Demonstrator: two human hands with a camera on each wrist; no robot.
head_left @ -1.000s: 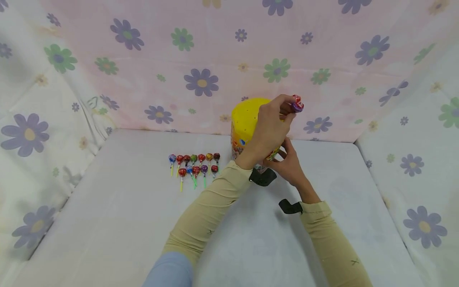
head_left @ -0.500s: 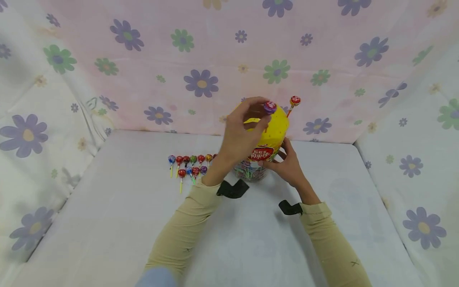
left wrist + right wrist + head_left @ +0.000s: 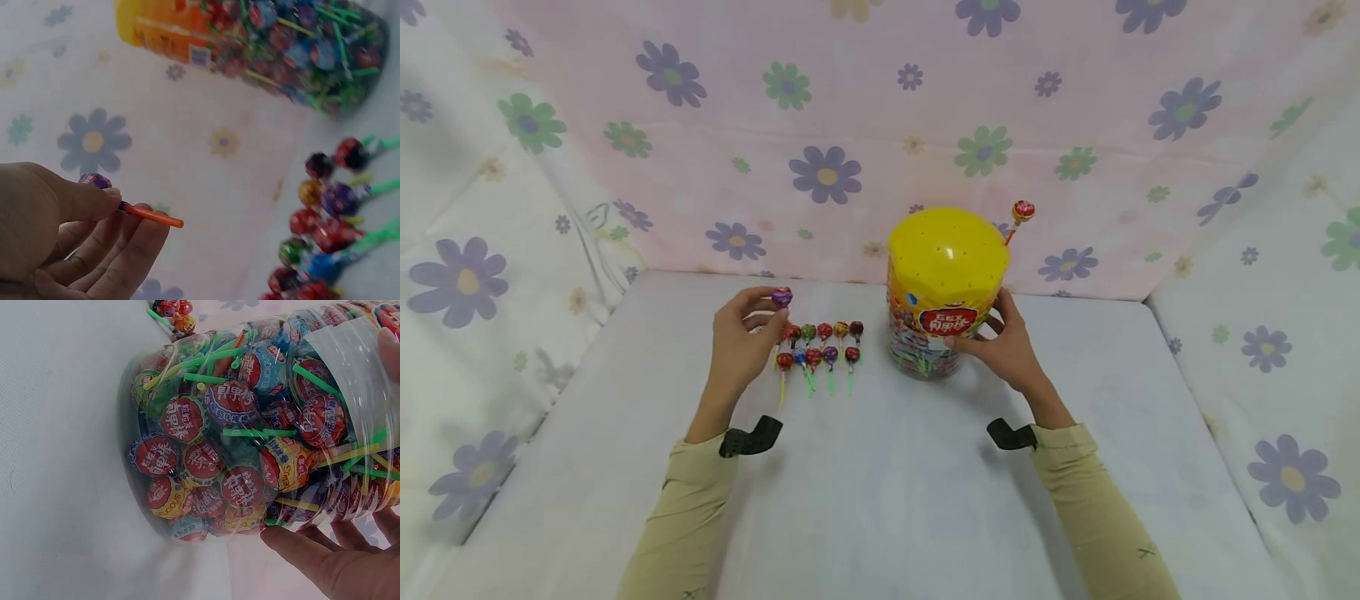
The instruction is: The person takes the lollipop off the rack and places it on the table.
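Observation:
In the head view my left hand [image 3: 741,337] pinches a purple-wrapped lollipop [image 3: 782,297] by its upper stick, above the left end of the lollipop rows. The left wrist view shows its orange stick [image 3: 156,217] pointing away from the thumb. My right hand [image 3: 1006,346] grips the lower right side of a clear jar [image 3: 206,456] packed with lollipops, thumb in front and fingers behind. A yellow lid [image 3: 951,250] with small holes tops the jar. Another lollipop [image 3: 1022,211], red and yellow, sticks up at the lid's right edge; its stick's lower end is hidden.
Two rows of lollipops lie on the white table [image 3: 850,483], left of the jar; the back row includes a green lollipop [image 3: 807,332], the front row a purple lollipop [image 3: 830,355]. Behind the table hangs a pink flowered cloth [image 3: 865,100].
My left hand has carried the purple lollipop from the lid's right edge, leftward and down to the rows. My right hand has stayed on the jar.

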